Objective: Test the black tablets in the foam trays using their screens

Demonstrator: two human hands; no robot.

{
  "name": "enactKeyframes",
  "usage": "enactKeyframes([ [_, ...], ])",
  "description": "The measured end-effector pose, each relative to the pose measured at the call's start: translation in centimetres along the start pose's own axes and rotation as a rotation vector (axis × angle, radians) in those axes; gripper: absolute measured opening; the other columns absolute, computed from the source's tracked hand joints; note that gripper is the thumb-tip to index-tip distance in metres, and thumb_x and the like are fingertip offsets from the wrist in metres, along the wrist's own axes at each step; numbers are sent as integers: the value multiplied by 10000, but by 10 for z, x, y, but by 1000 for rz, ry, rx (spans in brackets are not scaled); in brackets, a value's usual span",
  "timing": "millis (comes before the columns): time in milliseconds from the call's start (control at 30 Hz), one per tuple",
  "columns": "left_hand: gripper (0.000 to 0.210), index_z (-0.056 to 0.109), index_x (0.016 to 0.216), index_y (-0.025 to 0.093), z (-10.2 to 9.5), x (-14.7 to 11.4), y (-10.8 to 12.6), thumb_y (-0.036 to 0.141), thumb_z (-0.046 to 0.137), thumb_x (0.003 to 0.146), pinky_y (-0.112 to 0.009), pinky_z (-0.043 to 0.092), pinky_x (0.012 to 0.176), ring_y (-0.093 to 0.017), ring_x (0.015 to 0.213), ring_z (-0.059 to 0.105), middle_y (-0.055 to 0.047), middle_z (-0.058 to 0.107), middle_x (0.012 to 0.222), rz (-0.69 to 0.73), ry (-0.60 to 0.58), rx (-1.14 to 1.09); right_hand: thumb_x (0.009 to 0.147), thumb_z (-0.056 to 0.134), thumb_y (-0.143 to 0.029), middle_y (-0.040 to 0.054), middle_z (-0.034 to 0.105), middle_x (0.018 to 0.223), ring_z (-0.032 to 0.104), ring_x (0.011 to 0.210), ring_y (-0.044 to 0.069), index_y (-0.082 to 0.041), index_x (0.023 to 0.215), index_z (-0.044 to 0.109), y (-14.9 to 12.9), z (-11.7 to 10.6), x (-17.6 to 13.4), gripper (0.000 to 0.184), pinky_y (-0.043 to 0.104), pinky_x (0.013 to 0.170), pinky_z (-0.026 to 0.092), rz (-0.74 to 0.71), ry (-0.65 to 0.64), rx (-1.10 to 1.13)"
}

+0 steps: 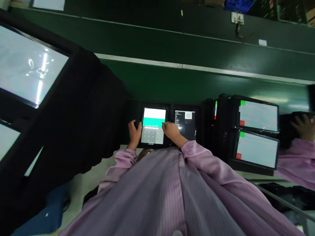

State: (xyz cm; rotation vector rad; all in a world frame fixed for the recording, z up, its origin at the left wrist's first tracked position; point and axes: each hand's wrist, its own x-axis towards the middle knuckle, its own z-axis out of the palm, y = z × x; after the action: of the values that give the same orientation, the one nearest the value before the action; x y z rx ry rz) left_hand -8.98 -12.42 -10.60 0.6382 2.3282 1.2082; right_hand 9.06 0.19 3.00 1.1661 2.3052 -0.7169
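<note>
A tablet (153,135) lies in front of me, its lit screen showing white and green bands above a grey number keypad. At its left edge is my left hand (134,134), with thumb and forefinger apart and the thumb beside the bezel. My right hand (171,131) reaches over the right side of this screen. Its fingers are curled in, and a fingertip is at the green band; I see nothing held in it. Right of the first tablet lies a second tablet (185,123) with a dark screen, small white text and a pale square. My right wrist covers part of it.
On the right, two tablets (259,115) with white screens and green and red corner squares rest on a dark stand. Beyond them a co-worker's hand (305,126) shows. Black cloth (98,108) and large lit screens (31,65) stand at left. A pale strip (147,61) crosses the green bench.
</note>
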Motion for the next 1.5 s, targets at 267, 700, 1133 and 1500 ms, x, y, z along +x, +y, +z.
enactKeyframes([
  [267, 508, 559, 1216, 236, -9, 3, -9, 187, 712, 734, -504, 336, 1271, -327, 1387, 511, -119, 567, 1329, -17, -137, -37, 1131, 265, -297, 153, 736, 1289, 731, 1138, 233, -199, 1436, 659, 2, 5, 0, 508, 291, 873, 522, -32, 11, 6],
  [700, 664, 521, 1290, 257, -8, 7, -16, 216, 777, 679, -541, 281, 1300, -359, 1503, 404, -133, 503, 1436, -6, -213, -74, 1129, 302, -381, 140, 725, 1345, 728, 1152, 255, -251, 1470, 641, -26, 16, -3, 498, 322, 882, 536, -270, -48, -2],
  [1133, 666, 532, 1305, 256, -6, 5, -12, 253, 806, 698, -523, 308, 1291, -350, 1512, 393, -131, 505, 1436, -14, -205, -85, 1144, 269, -315, 120, 770, 1174, 733, 1070, 185, -184, 1286, 751, 8, 7, -7, 519, 242, 834, 486, -50, 71, 37],
  [1500, 595, 535, 1278, 258, -6, 5, -7, 256, 738, 719, -512, 324, 1277, -338, 1457, 446, -130, 525, 1410, -15, -183, -81, 1126, 297, -341, 142, 741, 1261, 731, 1112, 228, -234, 1480, 633, 0, 11, 4, 499, 283, 850, 508, -44, 39, 32],
])
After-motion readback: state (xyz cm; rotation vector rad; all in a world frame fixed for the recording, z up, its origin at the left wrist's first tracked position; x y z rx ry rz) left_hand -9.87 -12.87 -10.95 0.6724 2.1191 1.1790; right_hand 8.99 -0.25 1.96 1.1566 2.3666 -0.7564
